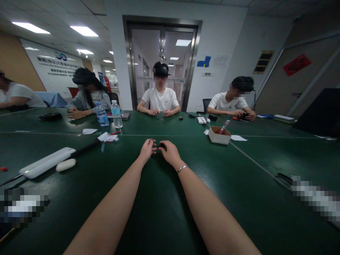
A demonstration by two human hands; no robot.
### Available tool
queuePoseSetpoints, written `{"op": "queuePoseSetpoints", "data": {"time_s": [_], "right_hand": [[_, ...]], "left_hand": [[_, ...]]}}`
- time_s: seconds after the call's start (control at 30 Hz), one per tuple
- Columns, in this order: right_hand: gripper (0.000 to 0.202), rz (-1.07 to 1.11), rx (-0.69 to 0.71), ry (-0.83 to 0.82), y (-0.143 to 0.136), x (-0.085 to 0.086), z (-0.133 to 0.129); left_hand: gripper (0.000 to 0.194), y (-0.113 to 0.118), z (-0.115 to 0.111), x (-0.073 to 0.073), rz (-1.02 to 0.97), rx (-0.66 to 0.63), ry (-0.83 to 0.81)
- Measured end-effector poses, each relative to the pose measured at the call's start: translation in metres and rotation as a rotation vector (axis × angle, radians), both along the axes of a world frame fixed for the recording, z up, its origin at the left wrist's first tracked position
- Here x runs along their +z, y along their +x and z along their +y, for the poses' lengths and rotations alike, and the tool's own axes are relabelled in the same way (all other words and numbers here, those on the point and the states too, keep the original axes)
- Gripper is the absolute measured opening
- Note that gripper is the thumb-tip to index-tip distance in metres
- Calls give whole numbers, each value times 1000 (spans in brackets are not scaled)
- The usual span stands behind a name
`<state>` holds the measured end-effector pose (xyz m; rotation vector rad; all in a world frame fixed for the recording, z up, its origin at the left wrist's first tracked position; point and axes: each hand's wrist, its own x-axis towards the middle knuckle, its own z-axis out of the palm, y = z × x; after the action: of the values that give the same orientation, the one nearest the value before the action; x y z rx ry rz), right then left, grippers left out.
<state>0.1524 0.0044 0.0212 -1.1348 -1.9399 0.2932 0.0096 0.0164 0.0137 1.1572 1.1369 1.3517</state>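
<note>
Most of the view is taken up by a dark green table [164,202], beyond which a glass double door [175,49] is framed in metal. Across the table, a person in a white shirt [159,99] is seated in front of the door; another person [228,101] is seen to the right and a person in grey [82,95] to the left, all with dark headsets worn. At the far left edge, a further person [22,94] is partly cut off.

On the left, a long white case [49,163] is laid on the table, with a white oval object [66,165] placed just beside it. Two water bottles [117,114] are stood upright farther back. On the right, a small open box [219,136] is set down, a red-and-clear stick [224,126] leaned inside it.

The hands are brought close together over the table's middle. The left hand [147,151] is curled with its fingertips nearly closed; whether anything is held there cannot be told. By the right hand [170,152], a small black piece [161,146] is held between thumb and fingers, just beside the left fingertips.
</note>
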Motion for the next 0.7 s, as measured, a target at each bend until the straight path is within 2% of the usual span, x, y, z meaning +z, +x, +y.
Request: {"op": "queuePoseSetpoints", "data": {"time_s": [0.07,0.13,0.2,0.27,0.4,0.53,0.7], "right_hand": [[22,190,-9,-129,0,-1,5],[24,421,25,-331,-1,-3,10],[24,630,106,-515,-2,-5,12],[23,773,189,-620,-3,-7,13],[19,859,249,-728,-2,-10,12],[19,861,245,-750,-2,-11,12],[16,889,232,-754,-1,-11,13]], "left_hand": [[17,0,2,-2,-14,0,12],[17,-2,4,-5,27,20,66],[17,-3,5,-6,114,38,157],[18,-4,5,-6,168,45,234],[17,-2,2,-4,129,16,274],[12,2,0,-6,88,-56,249],[13,1,2,-9,217,-33,304]]}}
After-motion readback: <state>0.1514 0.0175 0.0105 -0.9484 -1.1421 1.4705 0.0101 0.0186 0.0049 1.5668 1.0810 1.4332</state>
